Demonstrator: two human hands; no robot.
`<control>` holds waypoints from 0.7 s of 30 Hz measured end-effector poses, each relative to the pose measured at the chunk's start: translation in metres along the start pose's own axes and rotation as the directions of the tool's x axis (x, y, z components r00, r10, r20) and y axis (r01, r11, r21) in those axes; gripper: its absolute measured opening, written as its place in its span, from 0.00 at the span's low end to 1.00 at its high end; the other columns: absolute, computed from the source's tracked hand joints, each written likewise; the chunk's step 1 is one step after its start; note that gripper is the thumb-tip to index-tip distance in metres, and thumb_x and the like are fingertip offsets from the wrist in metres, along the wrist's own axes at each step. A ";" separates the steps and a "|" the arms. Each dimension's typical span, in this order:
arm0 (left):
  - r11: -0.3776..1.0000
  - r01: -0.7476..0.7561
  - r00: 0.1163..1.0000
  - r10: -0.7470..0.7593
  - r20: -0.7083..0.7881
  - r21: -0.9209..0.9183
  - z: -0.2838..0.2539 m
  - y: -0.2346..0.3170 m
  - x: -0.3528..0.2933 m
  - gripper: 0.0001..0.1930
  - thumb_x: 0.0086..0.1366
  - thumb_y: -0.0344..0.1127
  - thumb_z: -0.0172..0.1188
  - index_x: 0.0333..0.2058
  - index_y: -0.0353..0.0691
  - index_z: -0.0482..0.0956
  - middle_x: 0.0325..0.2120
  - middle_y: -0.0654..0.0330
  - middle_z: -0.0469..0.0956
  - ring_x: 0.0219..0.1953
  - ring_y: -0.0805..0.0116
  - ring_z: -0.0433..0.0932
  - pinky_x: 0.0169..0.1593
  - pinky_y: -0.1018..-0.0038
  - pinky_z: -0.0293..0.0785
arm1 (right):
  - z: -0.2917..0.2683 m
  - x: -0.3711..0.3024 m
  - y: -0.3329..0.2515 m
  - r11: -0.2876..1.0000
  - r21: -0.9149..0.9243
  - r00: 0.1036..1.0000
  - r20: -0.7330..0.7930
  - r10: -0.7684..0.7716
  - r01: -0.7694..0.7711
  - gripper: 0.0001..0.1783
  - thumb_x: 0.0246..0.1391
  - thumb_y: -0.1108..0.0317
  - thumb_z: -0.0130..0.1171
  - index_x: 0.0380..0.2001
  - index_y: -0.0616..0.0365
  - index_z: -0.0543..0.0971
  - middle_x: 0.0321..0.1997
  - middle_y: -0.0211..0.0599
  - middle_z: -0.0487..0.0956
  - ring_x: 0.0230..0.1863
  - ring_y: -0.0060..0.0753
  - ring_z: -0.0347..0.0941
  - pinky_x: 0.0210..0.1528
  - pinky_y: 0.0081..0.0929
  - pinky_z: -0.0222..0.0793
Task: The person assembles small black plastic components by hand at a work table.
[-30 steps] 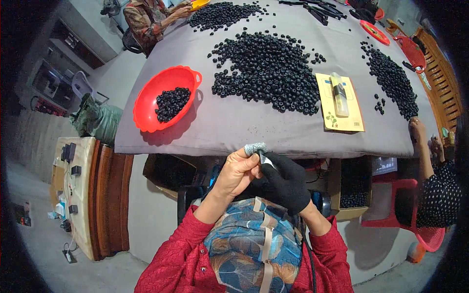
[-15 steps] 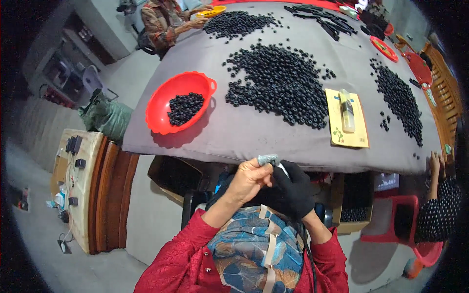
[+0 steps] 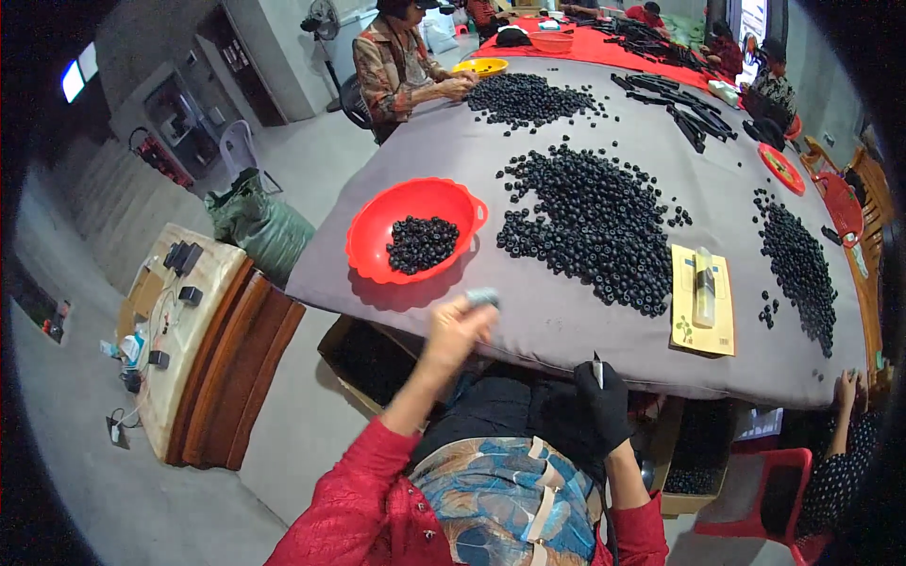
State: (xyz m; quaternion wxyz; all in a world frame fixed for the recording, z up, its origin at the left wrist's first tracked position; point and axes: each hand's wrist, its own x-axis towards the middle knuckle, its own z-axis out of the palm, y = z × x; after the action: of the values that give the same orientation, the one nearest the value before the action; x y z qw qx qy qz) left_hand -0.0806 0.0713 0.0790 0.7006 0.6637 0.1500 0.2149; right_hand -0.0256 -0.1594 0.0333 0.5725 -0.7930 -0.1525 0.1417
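Note:
My left hand is over the table's front edge, just below the red bowl. Its fingers are bent together, a little blurred, with a grey-green wrap at a fingertip; whatever they pinch is hidden. Small black ring-shaped pieces lie in the bowl. My right hand, in a black glove, is closed round a small knife, its short blade pointing up. A large pile of the same black pieces covers the table beyond my hands.
On the grey tablecloth lies a yellow card pack with a clear tube. Another black pile is at the right. One person works at the far left beside a yellow bowl. A box stands under the table.
My hands have come apart. The left has moved left and up toward the red bowl, the right to the right with the knife. The view has tilted up, showing more people behind.

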 end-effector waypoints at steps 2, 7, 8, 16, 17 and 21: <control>0.979 -0.166 0.978 0.179 -0.105 0.116 -0.035 0.009 0.035 0.11 0.51 0.25 0.58 0.35 0.36 0.78 0.23 0.64 0.76 0.19 0.81 0.70 0.20 0.83 0.67 | 0.000 0.005 0.003 0.998 -0.064 1.000 0.008 0.000 0.000 0.11 0.50 0.65 0.50 0.30 0.64 0.72 0.28 0.50 0.72 0.32 0.48 0.70 0.34 0.36 0.63; 0.887 -0.226 0.929 0.321 -0.184 0.402 -0.077 0.028 0.083 0.20 0.50 0.23 0.57 0.45 0.35 0.70 0.16 0.71 0.67 0.16 0.86 0.62 0.19 0.86 0.60 | 0.005 0.004 0.024 0.888 -0.224 0.914 0.046 -0.403 0.402 0.13 0.51 0.64 0.49 0.33 0.64 0.71 0.31 0.51 0.72 0.36 0.51 0.68 0.36 0.39 0.63; 0.863 -0.245 0.922 0.349 -0.171 0.441 -0.068 0.020 0.087 0.20 0.51 0.23 0.57 0.46 0.35 0.69 0.17 0.71 0.67 0.17 0.86 0.62 0.19 0.87 0.60 | 0.007 0.007 0.015 0.961 -0.115 0.967 -0.014 -0.253 0.250 0.12 0.50 0.64 0.52 0.28 0.63 0.72 0.25 0.42 0.71 0.29 0.36 0.66 0.31 0.32 0.61; 0.797 -0.378 0.911 0.229 0.344 0.470 0.064 -0.055 0.065 0.13 0.49 0.29 0.56 0.36 0.38 0.77 0.24 0.55 0.74 0.23 0.68 0.74 0.27 0.75 0.70 | -0.002 0.010 0.018 0.940 -0.166 0.946 -0.084 -0.313 0.297 0.11 0.49 0.63 0.53 0.26 0.62 0.72 0.20 0.38 0.71 0.23 0.27 0.65 0.27 0.28 0.60; 0.782 -0.393 0.901 0.223 0.371 0.483 0.080 -0.059 0.064 0.12 0.49 0.30 0.57 0.34 0.38 0.77 0.25 0.54 0.73 0.25 0.64 0.74 0.29 0.72 0.70 | 0.000 0.011 0.022 0.940 -0.165 0.945 -0.082 -0.316 0.300 0.11 0.49 0.63 0.53 0.26 0.62 0.72 0.20 0.38 0.71 0.23 0.27 0.65 0.27 0.28 0.60; 0.583 -0.590 0.804 0.366 0.468 0.558 0.127 -0.074 0.077 0.09 0.47 0.31 0.59 0.29 0.34 0.76 0.22 0.54 0.70 0.25 0.61 0.72 0.29 0.70 0.68 | -0.003 0.012 0.021 0.952 -0.023 0.932 -0.200 -0.303 0.304 0.11 0.49 0.64 0.52 0.26 0.62 0.72 0.19 0.38 0.69 0.22 0.28 0.64 0.26 0.28 0.60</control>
State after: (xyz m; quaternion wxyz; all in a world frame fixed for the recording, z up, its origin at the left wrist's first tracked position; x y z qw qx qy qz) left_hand 0.0559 -0.0021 0.0205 0.3355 0.9120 -0.0782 0.2228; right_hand -0.0116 -0.1638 0.0136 0.6033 -0.7678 -0.2139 -0.0285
